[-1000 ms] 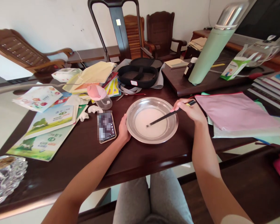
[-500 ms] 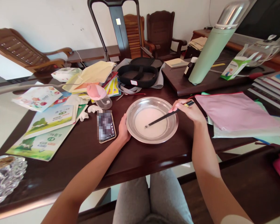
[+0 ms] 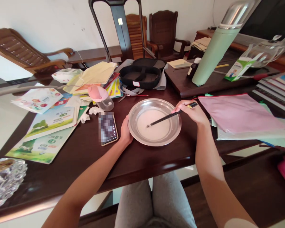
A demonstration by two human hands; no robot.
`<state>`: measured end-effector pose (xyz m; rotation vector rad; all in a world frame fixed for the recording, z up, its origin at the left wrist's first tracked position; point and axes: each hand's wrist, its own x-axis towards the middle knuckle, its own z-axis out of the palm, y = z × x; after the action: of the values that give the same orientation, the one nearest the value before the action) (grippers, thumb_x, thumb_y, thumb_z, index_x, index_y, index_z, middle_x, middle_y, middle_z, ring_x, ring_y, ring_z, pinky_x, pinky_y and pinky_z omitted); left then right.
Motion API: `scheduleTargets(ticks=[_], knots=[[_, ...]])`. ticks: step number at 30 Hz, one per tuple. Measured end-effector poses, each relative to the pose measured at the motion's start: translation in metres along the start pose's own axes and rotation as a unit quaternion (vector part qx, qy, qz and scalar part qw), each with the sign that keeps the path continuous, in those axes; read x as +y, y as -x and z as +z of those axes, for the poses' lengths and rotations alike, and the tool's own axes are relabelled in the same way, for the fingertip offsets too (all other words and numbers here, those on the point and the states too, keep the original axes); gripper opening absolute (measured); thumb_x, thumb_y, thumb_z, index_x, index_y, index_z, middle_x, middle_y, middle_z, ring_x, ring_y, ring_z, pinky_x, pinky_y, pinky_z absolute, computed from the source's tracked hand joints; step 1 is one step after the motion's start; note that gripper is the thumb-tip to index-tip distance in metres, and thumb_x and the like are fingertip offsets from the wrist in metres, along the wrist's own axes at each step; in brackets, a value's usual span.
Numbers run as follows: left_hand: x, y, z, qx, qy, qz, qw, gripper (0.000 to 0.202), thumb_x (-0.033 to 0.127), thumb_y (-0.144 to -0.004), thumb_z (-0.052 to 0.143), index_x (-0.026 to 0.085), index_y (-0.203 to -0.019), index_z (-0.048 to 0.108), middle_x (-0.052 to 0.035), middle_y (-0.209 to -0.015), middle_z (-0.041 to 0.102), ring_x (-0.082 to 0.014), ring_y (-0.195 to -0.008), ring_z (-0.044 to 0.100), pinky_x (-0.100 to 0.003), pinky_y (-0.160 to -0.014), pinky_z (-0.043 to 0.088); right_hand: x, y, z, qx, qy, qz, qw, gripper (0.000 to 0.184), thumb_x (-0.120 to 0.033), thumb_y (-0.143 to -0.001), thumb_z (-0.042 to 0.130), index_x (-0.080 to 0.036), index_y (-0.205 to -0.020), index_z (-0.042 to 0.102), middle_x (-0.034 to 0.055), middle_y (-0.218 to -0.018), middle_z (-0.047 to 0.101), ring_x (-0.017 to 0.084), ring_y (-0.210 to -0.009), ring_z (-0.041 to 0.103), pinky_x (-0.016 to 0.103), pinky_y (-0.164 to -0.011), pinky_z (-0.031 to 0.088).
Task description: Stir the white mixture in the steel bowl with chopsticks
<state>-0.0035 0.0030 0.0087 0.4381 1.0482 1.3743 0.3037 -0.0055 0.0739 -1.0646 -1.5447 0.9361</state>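
Right hand (image 3: 191, 110), in the head view, pinches black chopsticks (image 3: 161, 119), tips at pale liquid (image 3: 155, 133) in the metal bowl (image 3: 154, 142) near the table's (image 3: 154, 160) front edge; left hand (image 3: 126, 131) against bowl's left rim, finger closure hidden, cannot tell. Bowl probably light, stiff, slippery if wet, prone to slosh; best held by opposite rims.

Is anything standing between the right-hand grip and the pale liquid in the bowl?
Nothing visible blocks it. The right-hand grip holds chopsticks over the right rim of the bowl, tips at the pale liquid. The left-hand grip is at the opposite side, off that line.
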Motion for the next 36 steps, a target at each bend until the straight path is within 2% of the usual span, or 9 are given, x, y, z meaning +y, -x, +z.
scheduleTargets(ticks=[3,6,8,10,13,20,27,33,36], knots=[[0.000,0.000,0.000,-0.001,-0.001,-0.001,1.000,0.032,0.050,-0.078,0.088,0.020,-0.082,0.075,-0.0053,-0.093,0.083,-0.0304,-0.109,0.077,-0.039,-0.099,0.059,0.002,0.001,-0.005,0.074,0.008,0.002,0.997,0.046,-0.070,-0.086,0.082,-0.028,-0.069,0.078,0.0027,-0.074,0.082,0.025,-0.076,0.080,0.042,-0.088,0.061],[0.000,0.000,0.000,-0.006,0.001,0.002,1.000,0.032,0.050,-0.076,0.088,0.021,-0.080,0.074,-0.0045,-0.093,0.083,-0.0302,-0.109,0.077,-0.038,-0.099,0.059,0.007,0.005,-0.015,0.141,-0.005,-0.012,0.990,0.049,-0.068,-0.090,0.079,-0.028,-0.062,0.074,0.0020,-0.066,0.078,0.024,-0.069,0.077,0.042,-0.083,0.060],[0.000,0.000,0.000,-0.010,-0.001,0.004,1.000,0.033,0.050,-0.075,0.089,0.021,-0.080,0.075,-0.0040,-0.093,0.083,-0.0297,-0.109,0.077,-0.038,-0.099,0.059,0.008,0.006,-0.016,0.121,-0.017,-0.018,0.992,0.052,-0.068,-0.090,0.078,-0.027,-0.060,0.072,0.0021,-0.063,0.076,0.024,-0.066,0.076,0.041,-0.078,0.059],[0.000,-0.001,-0.001,-0.013,-0.004,0.006,1.000,0.034,0.051,-0.075,0.089,0.021,-0.080,0.074,-0.0039,-0.092,0.083,-0.0297,-0.109,0.076,-0.038,-0.100,0.059,0.006,0.005,-0.012,0.059,-0.022,-0.009,0.998,0.050,-0.068,-0.089,0.079,-0.026,-0.062,0.075,0.0030,-0.066,0.077,0.024,-0.068,0.076,0.040,-0.077,0.060],[-0.001,-0.002,-0.002,-0.014,-0.006,0.011,1.000,0.036,0.052,-0.074,0.090,0.021,-0.080,0.073,-0.0046,-0.093,0.082,-0.0304,-0.110,0.077,-0.039,-0.100,0.059,0.001,0.002,-0.003,-0.001,-0.006,-0.001,1.000,0.048,-0.071,-0.085,0.082,-0.026,-0.068,0.079,0.0044,-0.073,0.082,0.026,-0.074,0.080,0.041,-0.082,0.062],[-0.001,-0.002,-0.001,-0.010,0.000,0.009,1.000,0.037,0.051,-0.071,0.091,0.019,-0.082,0.075,-0.0057,-0.095,0.082,-0.0290,-0.110,0.076,-0.036,-0.101,0.058,0.007,0.005,-0.016,0.137,0.004,-0.020,0.990,0.050,-0.067,-0.091,0.078,-0.025,-0.063,0.074,0.0035,-0.067,0.079,0.026,-0.072,0.080,0.043,-0.085,0.062],[-0.002,-0.004,-0.004,-0.001,-0.009,0.006,1.000,0.033,0.050,-0.078,0.087,0.020,-0.086,0.076,-0.0055,-0.095,0.083,-0.0296,-0.111,0.076,-0.038,-0.101,0.059,0.001,0.001,-0.002,0.002,0.001,-0.002,1.000,0.049,-0.072,-0.084,0.082,-0.026,-0.067,0.078,0.0042,-0.072,0.081,0.027,-0.075,0.080,0.042,-0.084,0.063],[-0.001,-0.002,-0.002,-0.010,-0.005,0.003,1.000,0.033,0.050,-0.078,0.087,0.020,-0.086,0.076,-0.0054,-0.093,0.082,-0.0300,-0.110,0.077,-0.039,-0.101,0.059,0.004,0.003,-0.013,0.139,0.024,-0.010,0.990,0.050,-0.070,-0.088,0.079,-0.026,-0.064,0.074,0.0044,-0.071,0.081,0.026,-0.075,0.080,0.043,-0.088,0.063],[0.000,0.000,-0.001,-0.015,-0.004,0.008,1.000,0.032,0.050,-0.078,0.088,0.021,-0.083,0.076,-0.0046,-0.093,0.083,-0.0295,-0.109,0.077,-0.038,-0.101,0.059,0.006,0.006,-0.017,0.127,0.007,-0.017,0.992,0.054,-0.071,-0.090,0.077,-0.026,-0.060,0.071,0.0038,-0.065,0.077,0.025,-0.070,0.078,0.043,-0.083,0.062]])
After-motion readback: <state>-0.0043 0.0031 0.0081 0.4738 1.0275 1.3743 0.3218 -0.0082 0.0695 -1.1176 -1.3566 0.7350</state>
